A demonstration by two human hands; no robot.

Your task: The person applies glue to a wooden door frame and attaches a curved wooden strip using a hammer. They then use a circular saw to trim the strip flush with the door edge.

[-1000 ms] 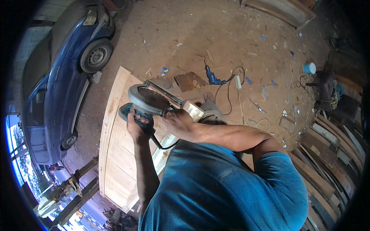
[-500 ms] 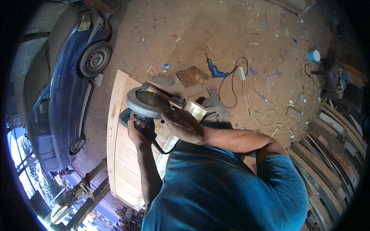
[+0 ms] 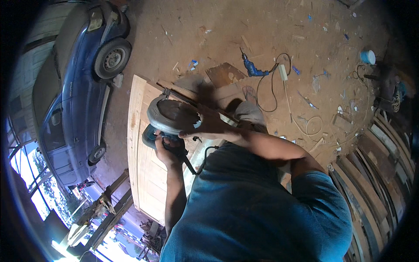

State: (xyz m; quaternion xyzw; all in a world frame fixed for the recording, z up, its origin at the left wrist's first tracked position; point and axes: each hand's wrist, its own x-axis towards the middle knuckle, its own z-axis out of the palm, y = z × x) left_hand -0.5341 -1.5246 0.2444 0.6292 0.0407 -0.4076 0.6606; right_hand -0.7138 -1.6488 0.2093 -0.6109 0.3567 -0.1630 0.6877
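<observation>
A circular saw (image 3: pixel 162 114) with a rounded grey guard, dark round blade and teal motor housing is tilted over a pale wooden panel door (image 3: pixel 148 183). My left hand (image 3: pixel 168 150) is wrapped round its rear handle, fingers closed. At the saw's right side, my right hand (image 3: pixel 208 124) grips the edge by the blade and guard, thumb low and fingers reaching up; its fingertips are partly in shadow. A black cord (image 3: pixel 201 165) runs from the handle back toward my blue shirt.
A blue drill (image 3: pixel 252 69) with its cord lies on the dirt floor beyond, near a white power strip (image 3: pixel 283 72). A blue car (image 3: pixel 72 100) stands at the left. Stacked planks (image 3: pixel 362 187) fill the right side. A brown board (image 3: pixel 224 75) lies past the door.
My right hand has shifted from a closed hold at the saw's front to a more stretched hold by the blade. The whole view has swung slightly.
</observation>
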